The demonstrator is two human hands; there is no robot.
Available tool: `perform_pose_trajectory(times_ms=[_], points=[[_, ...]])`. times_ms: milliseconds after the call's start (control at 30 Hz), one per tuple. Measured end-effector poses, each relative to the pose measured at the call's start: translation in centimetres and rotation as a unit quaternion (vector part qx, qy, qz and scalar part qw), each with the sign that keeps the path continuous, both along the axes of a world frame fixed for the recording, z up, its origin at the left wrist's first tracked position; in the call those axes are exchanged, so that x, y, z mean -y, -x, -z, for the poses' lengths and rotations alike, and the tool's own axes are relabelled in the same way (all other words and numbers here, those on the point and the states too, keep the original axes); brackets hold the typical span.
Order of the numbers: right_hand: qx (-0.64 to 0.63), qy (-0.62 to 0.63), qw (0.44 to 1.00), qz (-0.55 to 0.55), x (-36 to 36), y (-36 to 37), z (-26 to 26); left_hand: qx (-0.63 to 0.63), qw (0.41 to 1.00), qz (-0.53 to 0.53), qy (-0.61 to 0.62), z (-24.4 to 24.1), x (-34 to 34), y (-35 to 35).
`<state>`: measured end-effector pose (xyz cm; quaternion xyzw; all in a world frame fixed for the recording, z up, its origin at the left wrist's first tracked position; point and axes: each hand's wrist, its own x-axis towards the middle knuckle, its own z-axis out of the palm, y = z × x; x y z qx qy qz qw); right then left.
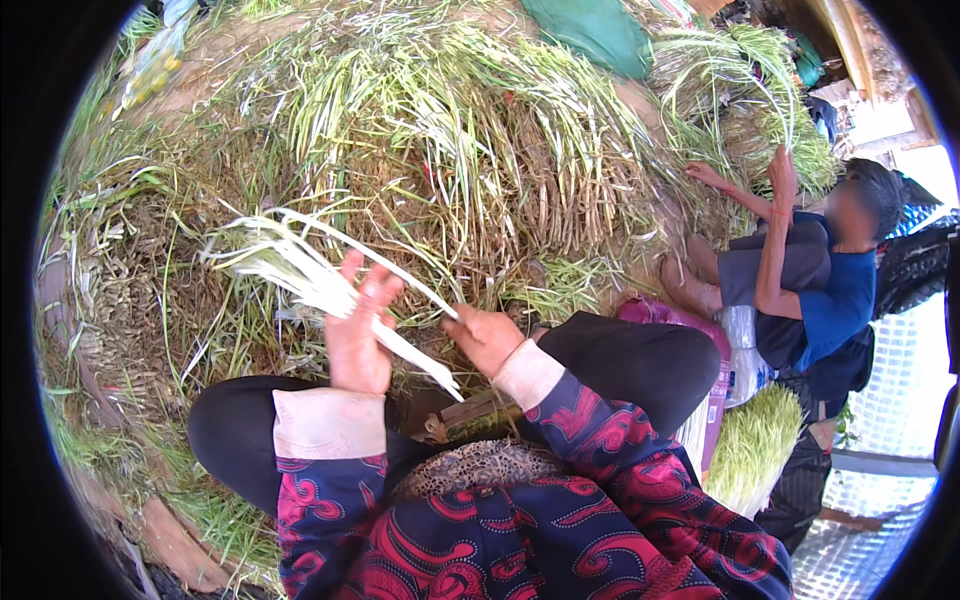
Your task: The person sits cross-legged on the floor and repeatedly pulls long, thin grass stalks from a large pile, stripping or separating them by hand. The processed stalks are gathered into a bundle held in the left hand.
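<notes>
My left hand holds a small bundle of pale, whitish-green plant stalks across its palm, the leafy tips fanned out to the upper left and the white ends pointing down to the right. Just right of it, my right hand pinches the end of a single pale stalk between thumb and fingers. That stalk reaches up and left over my left fingertips. Beyond both hands lies a broad heap of long green and yellowish stalks with brown lower ends.
A person in a blue shirt sits at the right, holding long stalks up beside another heap. Nearer me are a purple sack, clear plastic packs and a pale green bundle. Green cloth lies at the top.
</notes>
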<state>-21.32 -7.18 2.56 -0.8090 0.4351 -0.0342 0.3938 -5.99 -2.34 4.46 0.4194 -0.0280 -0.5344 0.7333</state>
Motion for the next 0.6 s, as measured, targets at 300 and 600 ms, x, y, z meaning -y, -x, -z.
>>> perform_pose_trajectory(times_ms=[300,600], points=[[0.090,-0.070,0.993,-0.008,0.1,-0.7,-0.1,0.092,0.994,-0.039,-0.039,0.7,0.4,-0.5],[0.276,-0.225,0.816,0.456,14.5,3.2,8.4,-0.143,0.976,0.121,-0.114,2.1,-1.8,3.3]])
